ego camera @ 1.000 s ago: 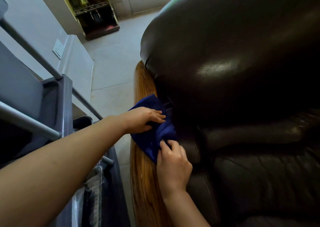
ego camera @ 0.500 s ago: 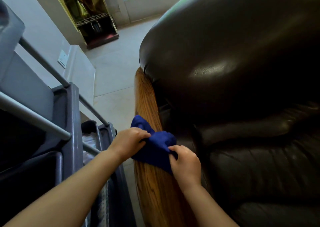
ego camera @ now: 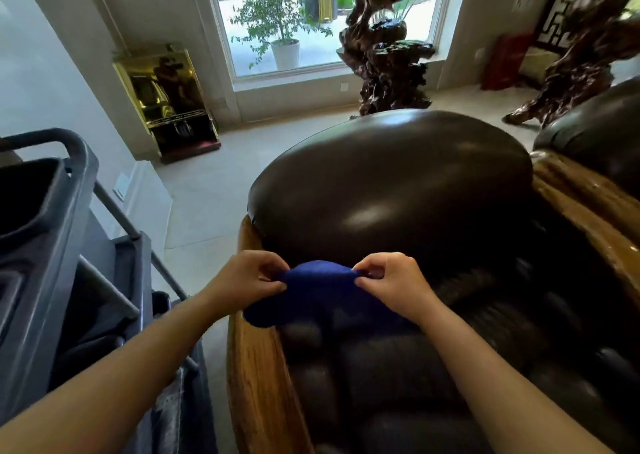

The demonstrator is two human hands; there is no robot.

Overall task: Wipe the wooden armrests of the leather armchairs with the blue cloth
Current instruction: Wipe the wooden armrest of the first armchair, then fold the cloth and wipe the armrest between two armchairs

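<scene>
While our left hand (ego camera: 254, 278) and right hand (ego camera: 388, 280) pinch its top edge at frame centre, blue cloth (ego camera: 320, 297): soft, light, limp; regrip bunched.

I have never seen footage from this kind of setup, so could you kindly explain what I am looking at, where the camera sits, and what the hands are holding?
There is no machine here: the camera is worn on a person's head and looks forward and down, so the two bare arms reaching in from below are that person's own. The left hand and right hand each pinch an edge of a blue cloth, holding it up between them above the seat of a dark leather armchair. The chair's wooden armrest runs along its left side. A grey cart stands to the left, and a window with a potted plant outside is ahead.
</scene>
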